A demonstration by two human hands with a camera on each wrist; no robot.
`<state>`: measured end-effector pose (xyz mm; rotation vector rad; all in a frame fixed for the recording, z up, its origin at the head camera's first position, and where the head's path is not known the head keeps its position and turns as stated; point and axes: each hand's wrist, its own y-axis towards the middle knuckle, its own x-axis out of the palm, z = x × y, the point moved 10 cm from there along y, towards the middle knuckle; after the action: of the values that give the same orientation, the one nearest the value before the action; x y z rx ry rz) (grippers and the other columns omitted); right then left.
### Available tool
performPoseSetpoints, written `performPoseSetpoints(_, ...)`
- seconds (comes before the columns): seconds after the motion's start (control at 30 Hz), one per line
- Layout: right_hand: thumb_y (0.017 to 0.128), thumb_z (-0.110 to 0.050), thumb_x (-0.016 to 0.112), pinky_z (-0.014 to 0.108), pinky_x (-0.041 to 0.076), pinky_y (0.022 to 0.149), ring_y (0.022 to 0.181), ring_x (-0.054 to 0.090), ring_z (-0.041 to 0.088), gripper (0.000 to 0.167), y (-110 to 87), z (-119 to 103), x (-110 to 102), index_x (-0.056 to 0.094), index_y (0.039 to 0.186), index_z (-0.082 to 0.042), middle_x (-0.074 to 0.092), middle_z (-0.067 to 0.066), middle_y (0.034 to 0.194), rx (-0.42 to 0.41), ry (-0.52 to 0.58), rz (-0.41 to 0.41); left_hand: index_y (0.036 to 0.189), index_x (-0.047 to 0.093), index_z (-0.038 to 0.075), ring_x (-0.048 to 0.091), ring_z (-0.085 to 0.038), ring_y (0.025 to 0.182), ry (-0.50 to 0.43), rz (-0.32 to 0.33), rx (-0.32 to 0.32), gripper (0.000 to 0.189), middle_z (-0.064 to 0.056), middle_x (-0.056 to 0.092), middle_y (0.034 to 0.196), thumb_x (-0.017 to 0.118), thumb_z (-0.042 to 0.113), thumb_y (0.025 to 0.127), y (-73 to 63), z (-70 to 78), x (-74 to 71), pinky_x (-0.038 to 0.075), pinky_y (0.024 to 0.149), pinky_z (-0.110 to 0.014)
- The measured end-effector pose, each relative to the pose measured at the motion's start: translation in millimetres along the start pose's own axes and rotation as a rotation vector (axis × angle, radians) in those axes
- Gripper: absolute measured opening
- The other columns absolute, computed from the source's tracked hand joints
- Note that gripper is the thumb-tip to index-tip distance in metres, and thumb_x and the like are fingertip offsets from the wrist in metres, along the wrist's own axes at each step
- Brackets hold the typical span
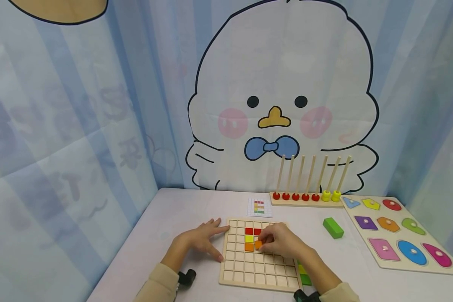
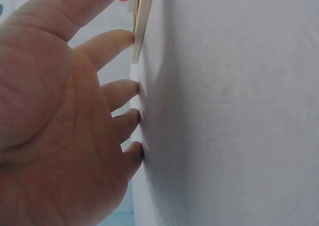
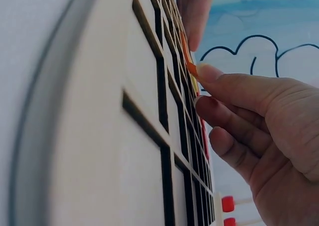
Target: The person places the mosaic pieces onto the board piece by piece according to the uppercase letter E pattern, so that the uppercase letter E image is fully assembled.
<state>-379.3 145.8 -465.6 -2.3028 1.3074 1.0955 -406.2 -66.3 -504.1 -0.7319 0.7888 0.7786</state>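
Observation:
A wooden grid board (image 1: pixel 249 266) lies on the table. Set in its cells are red tiles (image 1: pixel 248 231), a yellow tile (image 1: pixel 249 238) and an orange tile (image 1: pixel 249 247). My right hand (image 1: pixel 285 241) pinches another orange tile (image 1: pixel 258 244) between thumb and fingers, just right of the placed one; in the right wrist view this tile (image 3: pixel 192 69) is tilted at the grid surface. With fingers spread, my left hand (image 1: pixel 201 237) touches the board's left edge, index finger and thumb against the frame; the other fingertips (image 2: pixel 132 154) rest on the table.
Behind the board lies a card (image 1: pixel 259 207) with a coloured grid pattern. A peg stand with beads (image 1: pixel 305 201) is at the back. To the right are a green block (image 1: pixel 333 228) and a shape puzzle board (image 1: pixel 394 264). Green and yellow pieces (image 1: pixel 305 279) show partly beneath the right forearm.

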Motion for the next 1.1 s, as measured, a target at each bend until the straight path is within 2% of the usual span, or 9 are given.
performPoseSetpoints(0.27, 0.086, -0.020, 0.086, 0.021, 0.057, 0.066, 0.073, 0.063, 0.003, 0.016, -1.4, 0.1, 2.2, 0.078, 0.096, -0.011, 0.074, -0.004, 0.090, 0.015, 0.010, 0.002, 0.159, 0.043, 0.037, 0.008, -0.036, 0.163, -0.003, -0.005, 0.009, 0.099, -0.009, 0.018, 0.175, 0.093, 0.046, 0.074, -0.6, 1.3, -0.1, 0.013, 0.129, -0.064)
performPoseSetpoints(0.6, 0.085, -0.021, 0.087, 0.021, 0.054, 0.062, 0.070, 0.060, 0.005, 0.016, 0.2, 2.9, 6.1, 0.079, 0.094, -0.011, 0.072, -0.007, 0.085, 0.046, 0.048, -0.035, 0.158, 0.044, 0.037, 0.008, -0.036, 0.163, -0.009, -0.001, -0.002, 0.099, -0.009, 0.019, 0.175, 0.093, 0.046, 0.073, -1.2, 0.8, -0.4, 0.012, 0.129, -0.064)
performPoseSetpoints(1.1, 0.085, -0.023, 0.087, 0.021, 0.050, 0.062, 0.071, 0.057, 0.006, 0.016, 1.1, 3.3, 6.9, 0.079, 0.094, -0.012, 0.071, -0.008, 0.083, 0.046, -0.001, -0.034, 0.159, 0.043, 0.039, 0.007, -0.034, 0.164, -0.015, -0.005, 0.005, 0.099, -0.007, 0.017, 0.176, 0.092, 0.049, 0.073, -0.2, -2.4, 1.0, 0.011, 0.130, -0.063)
